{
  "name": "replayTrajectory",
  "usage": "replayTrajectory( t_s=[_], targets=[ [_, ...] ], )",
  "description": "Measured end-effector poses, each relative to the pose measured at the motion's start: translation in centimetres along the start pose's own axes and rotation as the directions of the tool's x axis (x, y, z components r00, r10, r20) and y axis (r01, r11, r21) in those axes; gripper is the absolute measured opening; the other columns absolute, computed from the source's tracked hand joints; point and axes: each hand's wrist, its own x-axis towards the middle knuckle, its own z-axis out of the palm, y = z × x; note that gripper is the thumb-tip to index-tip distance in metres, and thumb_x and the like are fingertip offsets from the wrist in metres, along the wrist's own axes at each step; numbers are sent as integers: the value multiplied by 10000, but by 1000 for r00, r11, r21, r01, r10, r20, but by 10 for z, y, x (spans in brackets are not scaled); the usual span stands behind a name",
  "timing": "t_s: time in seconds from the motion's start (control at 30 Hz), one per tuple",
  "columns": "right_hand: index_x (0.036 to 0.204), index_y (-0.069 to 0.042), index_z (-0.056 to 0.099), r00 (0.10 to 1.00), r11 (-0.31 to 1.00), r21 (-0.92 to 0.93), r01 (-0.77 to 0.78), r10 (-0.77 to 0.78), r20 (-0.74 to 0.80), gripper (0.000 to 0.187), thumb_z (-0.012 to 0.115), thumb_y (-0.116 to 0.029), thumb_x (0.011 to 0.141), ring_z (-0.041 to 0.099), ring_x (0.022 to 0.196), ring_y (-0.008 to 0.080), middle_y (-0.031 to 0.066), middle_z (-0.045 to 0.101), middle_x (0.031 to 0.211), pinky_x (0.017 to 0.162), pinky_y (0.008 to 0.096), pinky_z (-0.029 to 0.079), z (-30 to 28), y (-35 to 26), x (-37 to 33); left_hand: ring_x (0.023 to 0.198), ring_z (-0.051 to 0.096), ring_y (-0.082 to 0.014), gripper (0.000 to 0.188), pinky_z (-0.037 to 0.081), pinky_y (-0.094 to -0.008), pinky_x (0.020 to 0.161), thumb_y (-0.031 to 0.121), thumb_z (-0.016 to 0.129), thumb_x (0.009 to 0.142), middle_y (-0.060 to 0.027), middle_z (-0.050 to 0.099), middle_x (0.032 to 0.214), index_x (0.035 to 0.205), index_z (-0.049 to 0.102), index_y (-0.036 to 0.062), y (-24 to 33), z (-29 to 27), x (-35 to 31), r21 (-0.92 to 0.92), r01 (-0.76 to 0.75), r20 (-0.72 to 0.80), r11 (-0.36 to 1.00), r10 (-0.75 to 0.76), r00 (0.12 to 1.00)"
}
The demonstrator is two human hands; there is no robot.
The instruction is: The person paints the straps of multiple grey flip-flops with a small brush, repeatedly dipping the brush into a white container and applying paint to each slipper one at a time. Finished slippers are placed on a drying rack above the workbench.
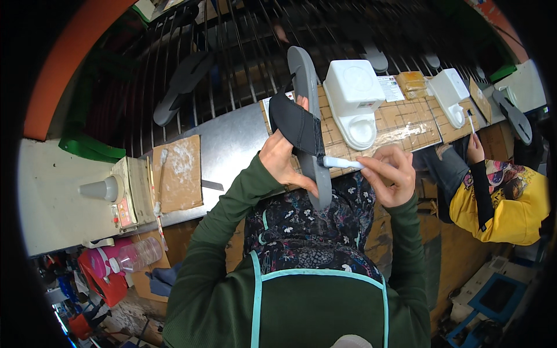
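Observation:
A slide sandal (297,129) with a grey sole and a black strap is held on edge above the bench, in front of my body. My left hand (279,159) grips it, its thumb on the sole near the lower end and other fingers behind and under the strap. Between the fingertips of my right hand (390,177) is a small brush (341,163) with a white handle, much like a toothbrush. Its dark bristles touch the lower edge of the strap, where strap and sole meet. Just beyond stands a white dispenser (353,87) with a round cup at its base.
A rack of metal rods (232,64) runs behind the bench, carrying a grey sole (183,87). Cardboard (178,174) and a thin stick brush (159,180) lie on the left. At right, a co-worker in yellow (502,203) holds another brush near a second white dispenser (449,93).

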Motion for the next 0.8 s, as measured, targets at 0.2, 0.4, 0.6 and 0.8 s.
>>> replayTrajectory(
  t_s=[0.2, 0.4, 0.6, 0.8],
  targets=[
    [959, -152, 747, 999, 999, 38, 28, -29, 33, 239, 746, -150, 721, 408, 585, 97, -22, 581, 805, 645, 293, 243, -3, 6, 5, 1345, 292, -415, 1487, 307, -423, 1097, 632, 845, 301, -288, 191, 1486, 1412, 186, -103, -8, -4, 7, 47, -52, -16, 998, 53, 998],
    [953, -148, 748, 997, 996, 88, 27, -34, 74, 233, 747, -152, 720, 402, 587, 99, -19, 590, 803, 651, 287, 249, -5, 10, 7, 1348, 289, -412, 1529, 296, -425, 1105, 661, 836, 280, -284, 204, 1481, 1426, 160, -93, -12, -10, 12, 63, -27, -15, 998, 28, 1000],
    [948, -143, 749, 994, 992, 113, 52, -61, 86, 232, 748, -146, 715, 405, 598, 104, -17, 593, 807, 656, 279, 261, -5, 9, 12, 1381, 245, -383, 1407, 280, -427, 1097, 603, 870, 326, -286, 138, 1506, 1405, 268, -71, -15, -19, 15, -27, 1, -33, 1000, -2, 999],
    [952, -140, 748, 994, 986, 157, 52, -66, 84, 232, 747, -146, 721, 425, 620, 107, -10, 587, 807, 669, 283, 273, -4, 6, 18, 1349, 318, -367, 1521, 314, -403, 1089, 633, 872, 312, -245, 190, 1506, 1462, 125, -26, -24, -28, 17, -8, 55, -2, 998, -55, 999]
  ],
)
